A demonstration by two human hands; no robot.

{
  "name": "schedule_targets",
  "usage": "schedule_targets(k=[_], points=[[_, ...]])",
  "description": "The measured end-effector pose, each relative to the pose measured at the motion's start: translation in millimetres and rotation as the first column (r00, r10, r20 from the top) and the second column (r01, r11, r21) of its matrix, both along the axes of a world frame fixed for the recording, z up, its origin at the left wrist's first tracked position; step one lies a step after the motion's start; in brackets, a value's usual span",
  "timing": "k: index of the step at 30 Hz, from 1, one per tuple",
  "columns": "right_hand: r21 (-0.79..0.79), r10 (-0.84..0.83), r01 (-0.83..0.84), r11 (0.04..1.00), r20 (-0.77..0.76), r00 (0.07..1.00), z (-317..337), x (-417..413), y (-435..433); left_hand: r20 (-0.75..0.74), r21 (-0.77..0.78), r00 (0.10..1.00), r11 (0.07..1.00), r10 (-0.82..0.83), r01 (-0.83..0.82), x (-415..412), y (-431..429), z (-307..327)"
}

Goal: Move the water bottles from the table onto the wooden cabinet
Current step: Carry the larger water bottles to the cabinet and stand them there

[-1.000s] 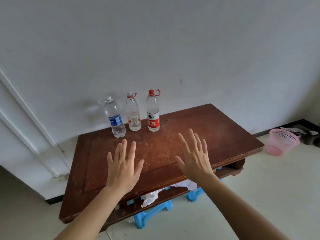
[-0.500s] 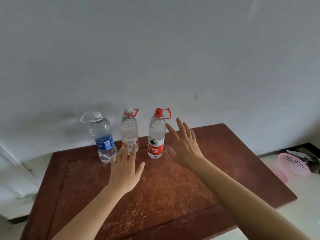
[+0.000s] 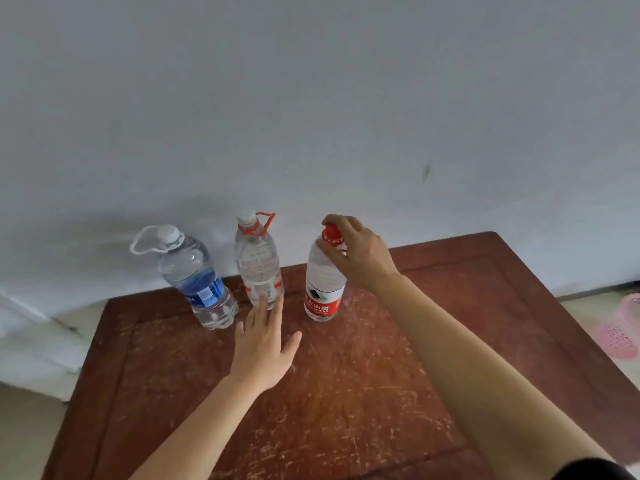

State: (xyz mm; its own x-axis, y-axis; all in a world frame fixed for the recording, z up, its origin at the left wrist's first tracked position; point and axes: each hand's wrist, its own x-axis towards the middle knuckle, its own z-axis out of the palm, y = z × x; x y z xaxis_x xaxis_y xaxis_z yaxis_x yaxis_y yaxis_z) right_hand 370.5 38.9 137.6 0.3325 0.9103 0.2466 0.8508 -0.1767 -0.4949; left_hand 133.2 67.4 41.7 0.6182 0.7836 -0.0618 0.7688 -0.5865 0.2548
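Three clear water bottles stand in a row near the back edge of a scratched brown wooden table (image 3: 363,403). The blue-label bottle (image 3: 197,275) with a white cap is on the left. A bottle with a red carry loop (image 3: 258,261) stands in the middle. On the right is the red-label bottle (image 3: 323,289) with a red cap. My right hand (image 3: 360,254) grips the neck of the red-label bottle just under its cap. My left hand (image 3: 266,341) hovers flat with straight fingers in front of the middle bottle, fingertips close to its base.
A plain grey wall rises right behind the bottles. A pink plastic basket (image 3: 623,327) sits on the pale floor past the table's right edge. White wall trim runs along the far left. No wooden cabinet is in view.
The view has closed in on the table. My right hand went from open beside the red-label bottle to gripping its neck. My left hand moved forward toward the middle bottle.
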Motion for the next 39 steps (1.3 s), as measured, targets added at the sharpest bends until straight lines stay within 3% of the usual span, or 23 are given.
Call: schedule_targets(k=[3, 8, 13, 16, 18, 23, 26, 28, 31, 34, 39], points=[[0.09, -0.041, 0.054, 0.995, -0.141, 0.989, -14, 22, -43, -0.067, -0.037, 0.997, 0.999, -0.024, 0.022, 32, 11, -7], [0.116, -0.234, 0.309, 0.944, -0.424, 0.875, -61, 77, -139, -0.228, -0.095, 0.941, 0.968, -0.25, 0.234, 121, 24, -13], [-0.111, -0.431, 0.474, 0.873, -0.628, 0.648, -120, 108, -202, -0.354, -0.248, 0.813, 0.884, -0.463, 0.395, 219, 12, -28], [-0.208, -0.486, 0.512, 0.833, -0.718, 0.498, -153, 113, -221, -0.435, -0.216, 0.752, 0.868, -0.495, 0.447, 235, -2, -38], [-0.257, -0.509, 0.511, 0.82, -0.735, 0.448, -168, 118, -232, -0.461, -0.155, 0.729, 0.855, -0.506, 0.496, 232, -12, -47], [-0.375, -0.588, 0.456, 0.807, -0.574, 0.569, -175, 120, -239, -0.445, -0.076, 0.773, 0.879, -0.453, 0.471, 214, -34, -59], [-0.437, -0.623, 0.476, 0.763, -0.302, 0.722, -167, 113, -228, -0.433, -0.062, 0.804, 0.903, -0.408, 0.426, 199, -46, -58], [-0.47, -0.53, 0.437, 0.767, -0.08, 0.844, -157, 105, -218, -0.414, -0.041, 0.825, 0.913, -0.385, 0.406, 188, -54, -57], [-0.527, -0.231, 0.2, 0.826, 0.007, 0.973, -146, 92, -201, -0.388, -0.033, 0.843, 0.92, -0.372, 0.391, 168, -59, -58], [-0.632, -0.025, 0.038, 0.774, 0.028, 0.999, -154, 83, -190, -0.388, -0.056, 0.862, 0.942, -0.326, 0.331, 155, -65, -59], [-0.657, 0.001, 0.066, 0.751, 0.101, 0.995, -171, 83, -186, -0.393, -0.029, 0.886, 0.966, -0.246, 0.255, 155, -71, -64]])
